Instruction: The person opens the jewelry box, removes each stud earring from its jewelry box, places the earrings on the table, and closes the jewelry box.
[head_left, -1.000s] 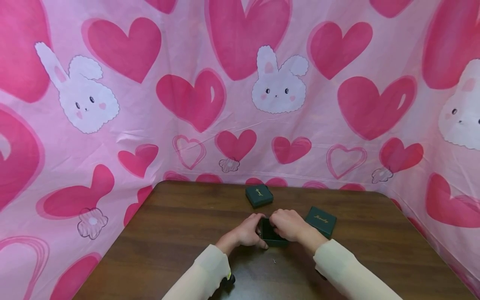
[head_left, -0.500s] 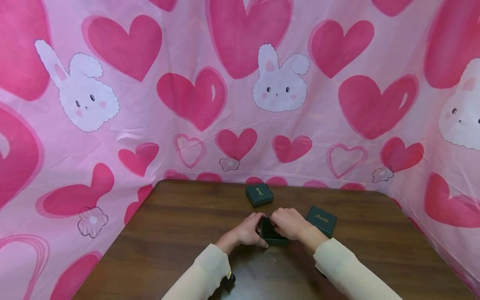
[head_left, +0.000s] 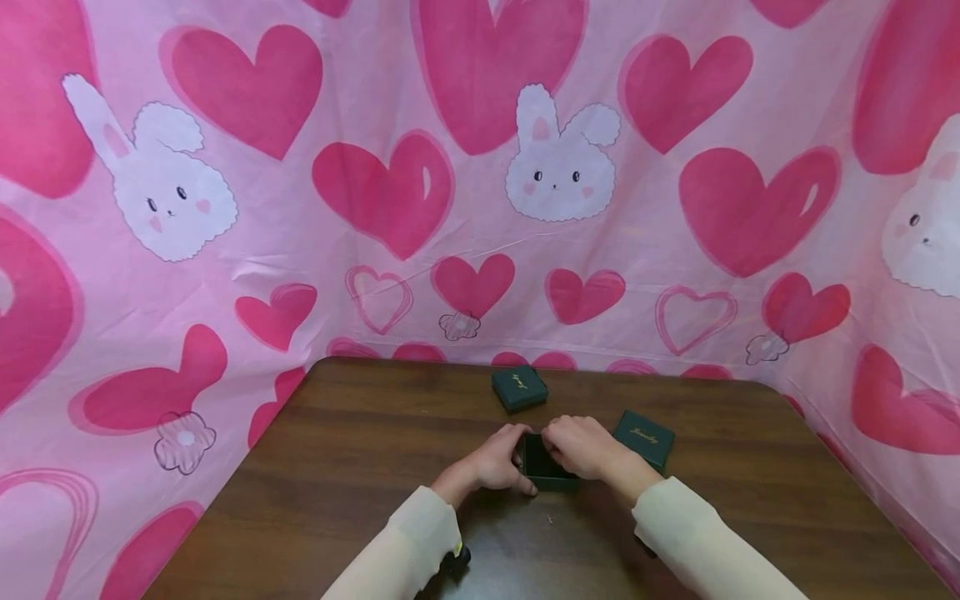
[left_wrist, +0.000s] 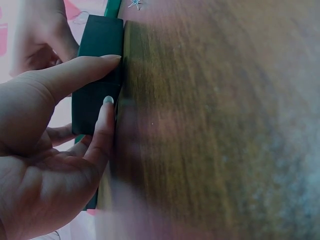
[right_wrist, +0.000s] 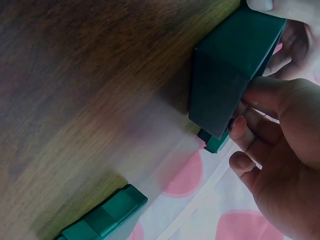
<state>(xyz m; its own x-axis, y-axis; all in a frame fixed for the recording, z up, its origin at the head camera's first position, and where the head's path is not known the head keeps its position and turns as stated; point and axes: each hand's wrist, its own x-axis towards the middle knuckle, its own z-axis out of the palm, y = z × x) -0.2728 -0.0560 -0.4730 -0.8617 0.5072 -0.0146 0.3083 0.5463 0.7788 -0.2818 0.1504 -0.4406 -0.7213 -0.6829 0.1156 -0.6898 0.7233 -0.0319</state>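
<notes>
An uncovered dark green jewelry box (head_left: 551,482) stands on the table with its black inside showing in the head view. My left hand (head_left: 495,461) grips its left side; in the left wrist view the thumb (left_wrist: 85,70) and fingers (left_wrist: 102,127) press on the wall. My right hand (head_left: 581,446) reaches over the right rim with bent fingers, tips inside the box. In the right wrist view its thumb (right_wrist: 270,95) passes behind the rim, so whatever those tips pinch is hidden. A small silver star-shaped charm (left_wrist: 135,4) lies on the table close to the box.
Right of the box lies a flat green piece lettered "Jewelry" (head_left: 647,440), partly behind my right hand. Toward the back edge sits another lettered green box (head_left: 519,388). The brown wooden table (head_left: 360,467) ends at a pink heart-patterned cloth (head_left: 480,217).
The head view tilts very slightly. My right hand shifts a touch to the right, showing slightly more of the box's black inside. My left hand keeps its grip.
</notes>
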